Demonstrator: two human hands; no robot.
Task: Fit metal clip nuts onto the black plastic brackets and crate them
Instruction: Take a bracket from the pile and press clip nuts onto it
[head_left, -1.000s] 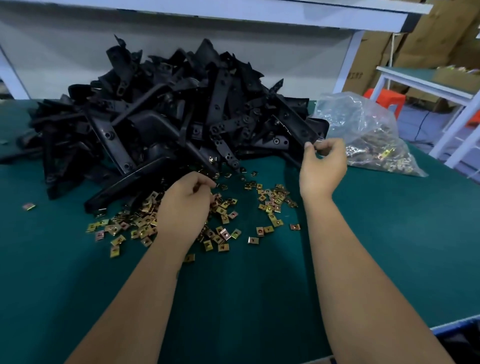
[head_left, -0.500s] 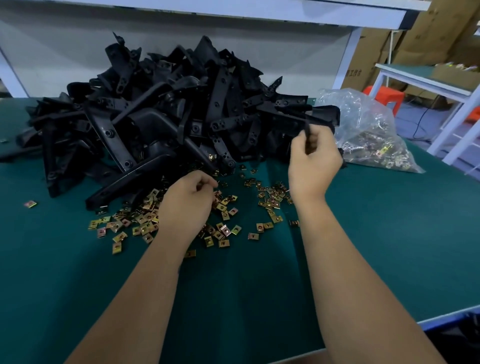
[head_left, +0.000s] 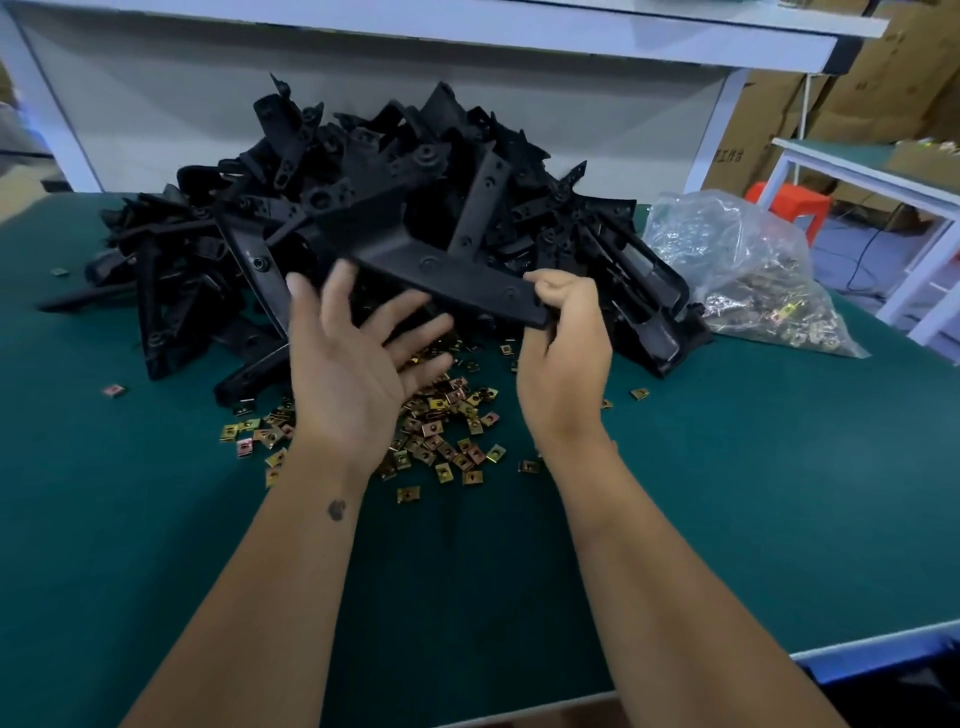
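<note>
My right hand (head_left: 566, 358) grips the near end of a long black plastic bracket (head_left: 441, 265) and holds it above the table, in front of a big heap of black brackets (head_left: 260, 208). My left hand (head_left: 353, 364) is palm up with its fingers spread, just under the bracket's left end; its fingertips reach the bracket's edge. Several gold metal clip nuts (head_left: 447, 441) lie scattered on the green table (head_left: 156, 519) beneath both hands. I cannot tell whether a nut lies in the left palm.
A clear plastic bag of clip nuts (head_left: 753, 280) lies at the right of the heap. A white shelf frame (head_left: 717, 140) stands behind it. Cardboard boxes, a red stool (head_left: 789, 202) and another white table stand at the far right. The table's near edge (head_left: 857, 644) runs at lower right.
My right hand pulled a bracket out of the heap and brought it toward the middle. My left hand lifted off the nuts, turned palm up and spread its fingers under the bracket.
</note>
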